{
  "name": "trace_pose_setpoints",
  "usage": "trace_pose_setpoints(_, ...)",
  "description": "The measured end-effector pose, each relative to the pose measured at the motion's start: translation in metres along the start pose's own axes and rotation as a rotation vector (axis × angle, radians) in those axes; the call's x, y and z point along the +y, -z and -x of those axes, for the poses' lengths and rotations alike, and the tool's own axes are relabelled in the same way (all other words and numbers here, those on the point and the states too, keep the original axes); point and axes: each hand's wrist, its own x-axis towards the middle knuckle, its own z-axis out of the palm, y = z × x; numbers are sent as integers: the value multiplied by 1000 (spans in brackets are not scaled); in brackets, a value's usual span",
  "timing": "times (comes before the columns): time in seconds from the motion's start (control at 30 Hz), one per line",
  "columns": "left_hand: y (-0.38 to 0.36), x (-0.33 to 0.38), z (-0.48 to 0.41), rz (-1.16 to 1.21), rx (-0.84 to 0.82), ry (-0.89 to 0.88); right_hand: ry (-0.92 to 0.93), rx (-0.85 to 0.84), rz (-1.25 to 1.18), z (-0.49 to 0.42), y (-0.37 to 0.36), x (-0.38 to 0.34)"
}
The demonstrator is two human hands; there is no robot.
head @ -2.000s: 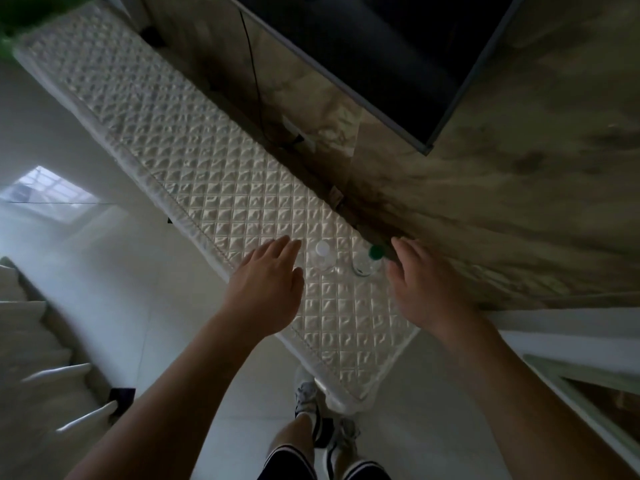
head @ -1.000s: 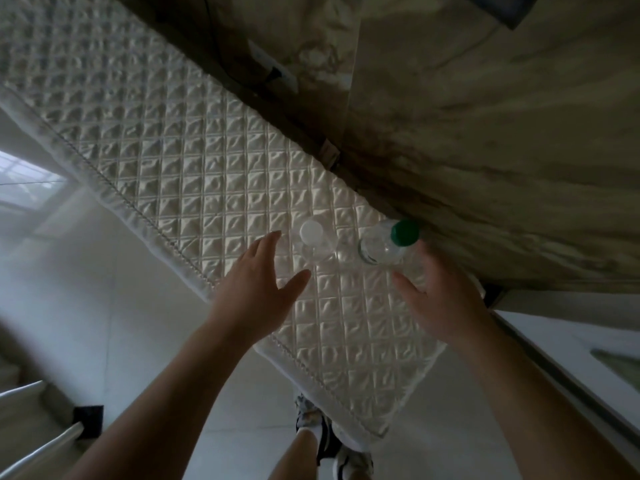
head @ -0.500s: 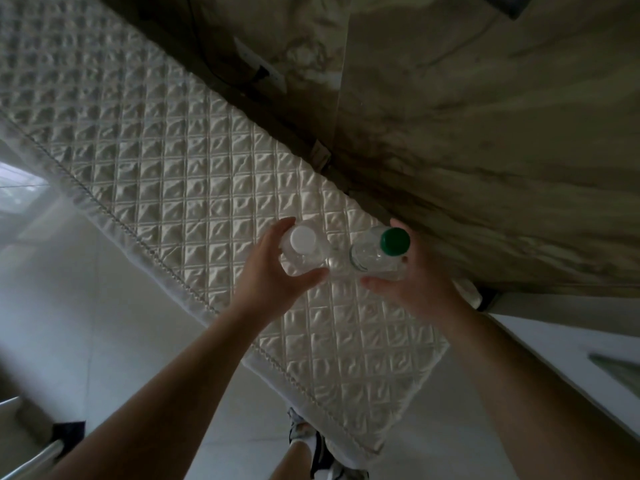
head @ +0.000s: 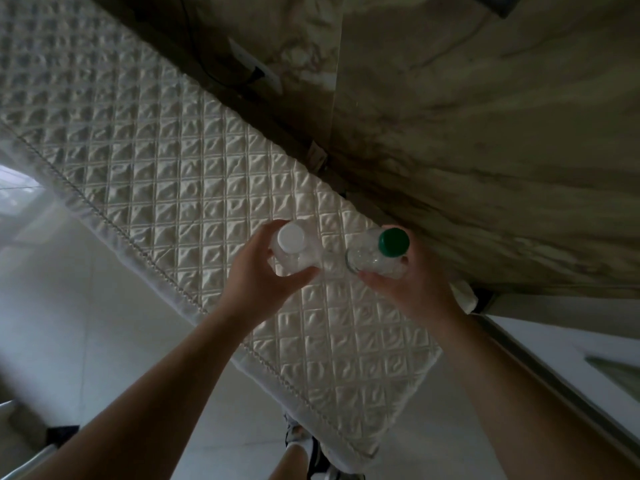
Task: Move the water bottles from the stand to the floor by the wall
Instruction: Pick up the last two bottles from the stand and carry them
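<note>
Two clear plastic water bottles stand upright near the right end of the stand, which is covered by a quilted cream cloth. My left hand grips the white-capped bottle, fingers and thumb curled round its body. Around the green-capped bottle my right hand is wrapped. The bottles are close together, seen from above, and my hands hide their lower parts.
A marbled wall runs along the back of the stand, with a wall socket and dark cable. Pale tiled floor lies left and below. My shoes show under the stand's near end. A white ledge is at right.
Both hands came forward from open and apart, then closed round the two bottles. The view has shifted closer and slightly right along the stand.
</note>
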Motion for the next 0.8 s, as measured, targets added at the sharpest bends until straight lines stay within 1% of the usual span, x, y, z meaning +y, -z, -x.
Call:
trace_pose_setpoints(0.23, 20, 27, 16, -12, 5, -25, 4, 20, -53, 23, 18, -25)
trace_pose_setpoints(0.4, 45, 60, 34, -28, 24, -45, 25, 11, -100, 51, 42, -55)
trace_pose_setpoints(0.6, 76, 117, 67, -31, 96, -61, 116, 33, -112, 98, 81, -104)
trace_pose_setpoints(0.73, 100, 158, 92, -2, 112, -52, 130, 23, -168, 131, 111, -138)
trace_pose_setpoints(0.8, 112, 178, 103, 1, 118, -64, 171, 14, -173, 146, 127, -156)
